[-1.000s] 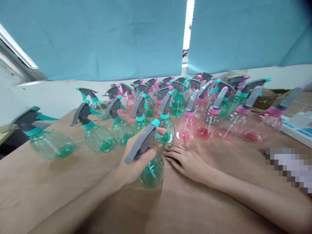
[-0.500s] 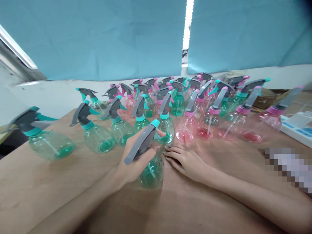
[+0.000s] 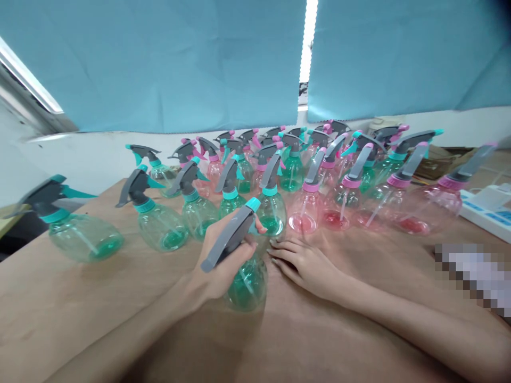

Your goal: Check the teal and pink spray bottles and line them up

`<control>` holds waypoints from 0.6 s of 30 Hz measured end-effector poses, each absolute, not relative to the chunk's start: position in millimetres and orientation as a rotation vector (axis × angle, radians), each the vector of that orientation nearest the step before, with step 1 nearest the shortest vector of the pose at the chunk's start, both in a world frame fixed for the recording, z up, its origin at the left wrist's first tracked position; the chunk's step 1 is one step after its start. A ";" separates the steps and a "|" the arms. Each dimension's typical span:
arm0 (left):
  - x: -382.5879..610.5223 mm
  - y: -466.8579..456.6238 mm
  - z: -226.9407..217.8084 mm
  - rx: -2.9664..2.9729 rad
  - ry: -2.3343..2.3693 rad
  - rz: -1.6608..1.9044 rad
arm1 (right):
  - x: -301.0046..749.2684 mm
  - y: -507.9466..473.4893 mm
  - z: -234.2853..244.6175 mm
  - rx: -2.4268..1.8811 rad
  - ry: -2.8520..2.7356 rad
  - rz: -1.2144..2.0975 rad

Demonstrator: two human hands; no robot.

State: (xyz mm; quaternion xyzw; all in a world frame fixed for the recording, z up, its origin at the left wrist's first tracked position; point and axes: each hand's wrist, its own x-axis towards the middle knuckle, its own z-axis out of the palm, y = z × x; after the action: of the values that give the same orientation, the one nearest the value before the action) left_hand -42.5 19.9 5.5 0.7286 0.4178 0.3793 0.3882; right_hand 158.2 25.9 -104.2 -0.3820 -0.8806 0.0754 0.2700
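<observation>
My left hand is wrapped round the neck of a green spray bottle with a grey and turquoise trigger head. The fingers hide its collar, and its clear green body shows below them, upright at the table. To the right of that bottle, my right hand lies palm down on the table with its fingers stretched out and nothing in it. Just beyond the hands stand a green spray bottle and a pink spray bottle.
Several more green and pink bottles stand in rows across the wooden table. A white power strip lies at the right edge, near a blurred-out patch. Blue curtains hang behind.
Almost nothing differs. The left hand and its spray bottle have shifted very slightly to the left and down; the right hand stays on the table.
</observation>
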 end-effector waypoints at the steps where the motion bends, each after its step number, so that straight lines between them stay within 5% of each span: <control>1: -41.3 19.5 8.1 1.855 1.067 0.967 | 158.3 26.0 -104.6 -1.028 -2.371 0.202; 18: -42.2 21.3 1.6 1.909 1.083 1.007 | 158.0 26.4 -105.4 -1.025 -2.370 0.192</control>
State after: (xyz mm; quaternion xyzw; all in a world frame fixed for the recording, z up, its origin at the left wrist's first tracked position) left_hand -42.2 21.3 1.6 0.7388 0.4191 0.3898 0.3558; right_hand 158.0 26.4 -105.4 -0.3809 -0.8807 0.0714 0.2724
